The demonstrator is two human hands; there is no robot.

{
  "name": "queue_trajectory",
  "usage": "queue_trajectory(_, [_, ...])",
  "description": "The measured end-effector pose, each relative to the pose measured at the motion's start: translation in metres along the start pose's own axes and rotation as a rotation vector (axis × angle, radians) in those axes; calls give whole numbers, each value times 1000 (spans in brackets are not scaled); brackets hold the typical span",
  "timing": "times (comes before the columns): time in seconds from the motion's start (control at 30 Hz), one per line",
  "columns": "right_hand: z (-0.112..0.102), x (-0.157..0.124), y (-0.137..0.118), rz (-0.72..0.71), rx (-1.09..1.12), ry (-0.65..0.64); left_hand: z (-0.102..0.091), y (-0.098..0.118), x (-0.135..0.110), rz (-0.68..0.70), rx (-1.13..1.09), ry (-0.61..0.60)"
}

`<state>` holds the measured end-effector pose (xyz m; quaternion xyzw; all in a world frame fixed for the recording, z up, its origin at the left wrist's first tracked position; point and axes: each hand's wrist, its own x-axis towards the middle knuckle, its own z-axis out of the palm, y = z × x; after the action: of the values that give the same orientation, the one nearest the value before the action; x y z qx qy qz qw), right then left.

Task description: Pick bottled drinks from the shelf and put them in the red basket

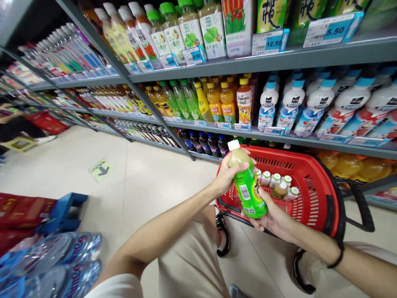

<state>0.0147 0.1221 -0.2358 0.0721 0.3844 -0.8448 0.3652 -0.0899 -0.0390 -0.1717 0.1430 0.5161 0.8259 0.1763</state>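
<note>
A green-labelled drink bottle (245,186) with a white cap is held tilted in front of me, its barcode facing up. My left hand (231,171) wraps round its upper part, below the cap. Lower down, my right hand (269,213) grips the bottle near its base, with the fingers partly hidden beneath it. Behind and below the bottle stands a red shopping basket (319,203) with a black handle. Several small bottles (276,180) with pale caps lie or stand inside the basket.
Shelves (248,62) of drinks run along the far side, with price tags on their edges. At the lower left are packs of water bottles (56,265) and a blue pallet (66,211). An arrow sticker (101,169) marks the floor. Another person (21,128) is at the far left.
</note>
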Motion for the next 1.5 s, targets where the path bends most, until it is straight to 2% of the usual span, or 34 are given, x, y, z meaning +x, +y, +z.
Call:
queue_trajectory(0.3, [0, 2, 1, 40, 45, 32, 0, 1, -1, 3, -5, 20])
queue_trajectory(0.83, [-5, 3, 6, 22, 29, 1, 1, 2, -3, -1, -13, 2])
queue_trajectory(1.5, [-1, 1, 2, 0, 16, 0, 1, 1, -3, -14, -4, 15])
